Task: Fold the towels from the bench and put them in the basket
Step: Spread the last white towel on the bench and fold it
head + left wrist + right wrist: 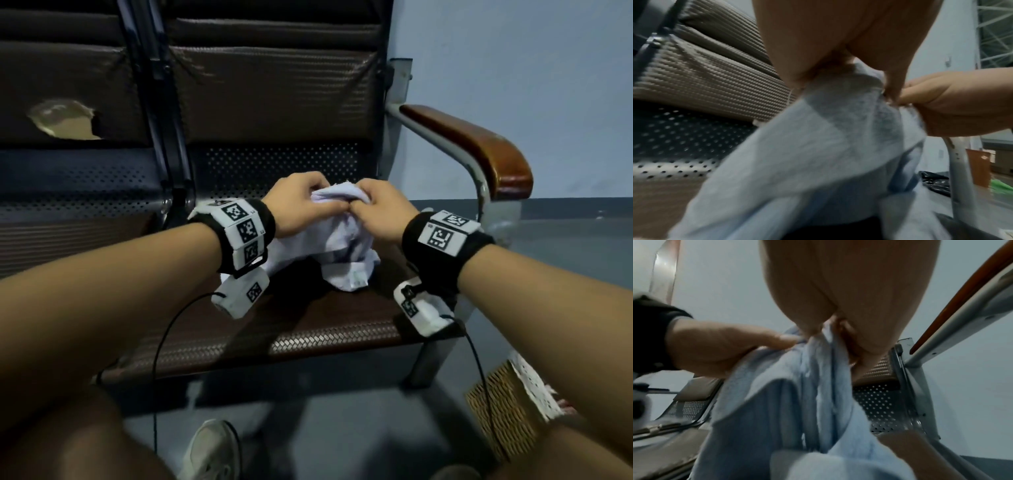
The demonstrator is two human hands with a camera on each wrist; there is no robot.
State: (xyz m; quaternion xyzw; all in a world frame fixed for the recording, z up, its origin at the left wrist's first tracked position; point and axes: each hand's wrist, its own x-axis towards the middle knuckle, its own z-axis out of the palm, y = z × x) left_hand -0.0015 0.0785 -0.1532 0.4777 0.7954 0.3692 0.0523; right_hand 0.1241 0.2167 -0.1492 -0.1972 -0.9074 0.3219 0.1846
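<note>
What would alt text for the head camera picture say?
Two hands, left hand and right hand, grip a bunched pale blue towel above a brown bench seat. A basket stands on the floor at lower right.

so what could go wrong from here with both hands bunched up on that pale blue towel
1. The left hand and right hand pinch the crumpled pale blue terry towel almost at one spot, thumbs nearly touching; unless they find its corners, the fold may come out lopsided.
2. The towel's lower part hangs toward the brown woven bench seat; a loose end might drag off the front edge.
3. The woven wicker basket sits low on the floor to the right, half hidden by the right forearm, so the drop could miss.
</note>
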